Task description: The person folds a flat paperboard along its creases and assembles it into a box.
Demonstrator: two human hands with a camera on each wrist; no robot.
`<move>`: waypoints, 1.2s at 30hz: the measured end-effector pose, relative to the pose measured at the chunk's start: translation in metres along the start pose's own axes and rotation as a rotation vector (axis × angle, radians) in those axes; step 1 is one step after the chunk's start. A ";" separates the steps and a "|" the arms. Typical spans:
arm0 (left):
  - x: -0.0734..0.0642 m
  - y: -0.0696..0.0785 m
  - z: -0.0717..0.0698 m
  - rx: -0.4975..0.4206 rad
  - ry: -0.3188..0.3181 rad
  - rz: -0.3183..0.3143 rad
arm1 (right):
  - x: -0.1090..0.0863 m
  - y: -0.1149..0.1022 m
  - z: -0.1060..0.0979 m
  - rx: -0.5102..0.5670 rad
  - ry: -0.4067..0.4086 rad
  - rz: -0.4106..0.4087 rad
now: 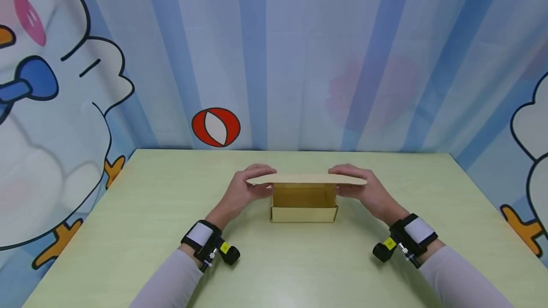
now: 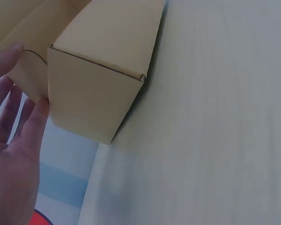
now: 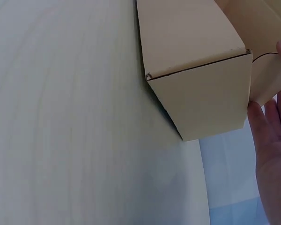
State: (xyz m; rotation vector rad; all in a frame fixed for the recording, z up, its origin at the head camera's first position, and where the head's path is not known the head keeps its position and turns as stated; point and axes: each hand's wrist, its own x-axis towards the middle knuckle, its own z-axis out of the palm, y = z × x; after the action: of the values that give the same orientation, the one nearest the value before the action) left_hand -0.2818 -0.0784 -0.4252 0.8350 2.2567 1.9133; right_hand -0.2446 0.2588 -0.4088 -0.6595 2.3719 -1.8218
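Note:
A small tan cardboard box (image 1: 304, 214) stands on the table with its front opening toward me. Its lid (image 1: 306, 179) is raised above the opening, side flaps spread left and right. My left hand (image 1: 248, 185) pinches the lid's left side, and my right hand (image 1: 361, 185) pinches the right side in mirror fashion. In the left wrist view, the thumb and fingers lie on opposite faces of the left flap (image 2: 33, 75), beside the box's end wall (image 2: 91, 96). Fingers likewise meet the right flap (image 3: 267, 77) in the right wrist view. The box's interior shows bare cardboard.
The pale green table (image 1: 171, 170) extends around the box on all sides. Behind it hangs a blue striped curtain (image 1: 291, 61) with a printed red and white ball (image 1: 216, 127) and cartoon birds. Each wrist wears a strapped camera (image 1: 231, 255).

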 end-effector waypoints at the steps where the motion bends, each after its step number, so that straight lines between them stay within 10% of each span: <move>1: -0.001 0.000 0.000 0.028 -0.007 0.004 | -0.001 0.001 0.000 -0.012 -0.012 -0.009; 12: -0.006 -0.009 -0.003 0.019 -0.118 0.145 | -0.007 0.014 -0.002 -0.201 -0.076 -0.185; 36: -0.008 -0.002 -0.012 0.160 -0.273 0.108 | -0.013 0.019 -0.002 -0.376 -0.115 -0.312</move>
State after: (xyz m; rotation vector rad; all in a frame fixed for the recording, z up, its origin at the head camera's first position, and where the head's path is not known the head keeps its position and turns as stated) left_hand -0.2807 -0.0924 -0.4269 1.1808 2.2579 1.5570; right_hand -0.2388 0.2698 -0.4285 -1.1980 2.6763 -1.3810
